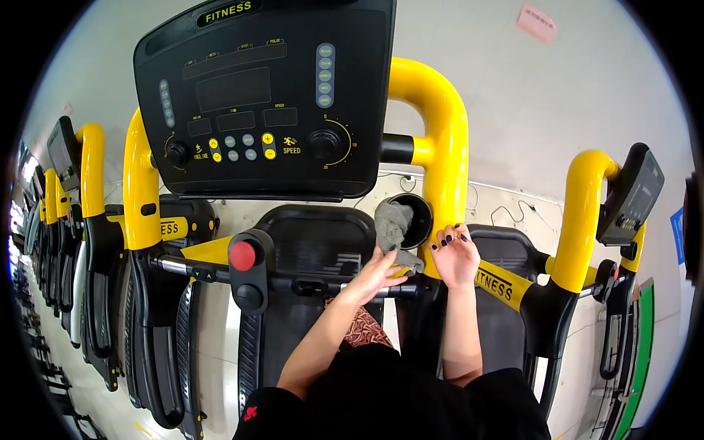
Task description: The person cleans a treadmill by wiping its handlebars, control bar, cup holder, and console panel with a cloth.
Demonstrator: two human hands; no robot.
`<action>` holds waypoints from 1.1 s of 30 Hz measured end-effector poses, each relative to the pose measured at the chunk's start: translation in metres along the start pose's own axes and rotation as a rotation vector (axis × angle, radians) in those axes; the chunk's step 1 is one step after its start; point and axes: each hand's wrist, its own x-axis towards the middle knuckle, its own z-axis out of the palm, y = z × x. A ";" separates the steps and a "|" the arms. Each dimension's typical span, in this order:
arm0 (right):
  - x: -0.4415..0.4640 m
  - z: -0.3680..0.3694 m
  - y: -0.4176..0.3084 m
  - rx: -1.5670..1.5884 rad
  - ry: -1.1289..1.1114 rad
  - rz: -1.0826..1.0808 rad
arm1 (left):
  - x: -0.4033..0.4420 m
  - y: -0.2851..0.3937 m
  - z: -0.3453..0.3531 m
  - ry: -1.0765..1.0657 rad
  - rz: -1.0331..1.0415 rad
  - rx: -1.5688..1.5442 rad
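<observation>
My left hand (378,277) grips a crumpled grey cloth (394,222) by its lower part, beside the yellow upright. The cloth's upper part lies over the left rim of a black cup holder (420,221). To the right, my right hand (456,258) is at the yellow tube (447,176), fingers loosely bent and apart, dark nails showing, nothing visible in it. Whether it touches the tube I cannot tell. Above both hands stands the treadmill's black console (268,103), with its dark display, buttons and two knobs.
A red button (242,256) sits on the handlebar's left mount. Below lies the black treadmill deck (275,352). Another treadmill (579,220) stands to the right, and a row of machines (73,220) runs along the left. Cables (513,214) lie on the floor by the wall.
</observation>
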 end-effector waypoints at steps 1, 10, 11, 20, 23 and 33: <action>0.000 0.000 0.000 0.001 -0.006 -0.001 | 0.009 -0.006 -0.003 0.002 0.001 -0.005; 0.002 0.003 -0.002 0.041 -0.003 0.004 | 0.032 0.020 -0.014 -0.280 -0.013 -0.450; 0.002 0.003 -0.002 0.032 0.007 0.007 | 0.032 0.018 -0.011 -0.207 -0.005 -0.418; 0.000 0.001 0.014 -0.246 0.109 -0.096 | -0.005 0.010 -0.004 0.399 0.345 0.816; -0.003 0.012 0.030 -0.871 0.135 -0.100 | -0.035 0.033 -0.007 0.461 0.458 0.824; 0.010 0.083 0.065 -1.344 -0.053 -0.025 | -0.080 0.086 -0.019 0.336 0.639 1.177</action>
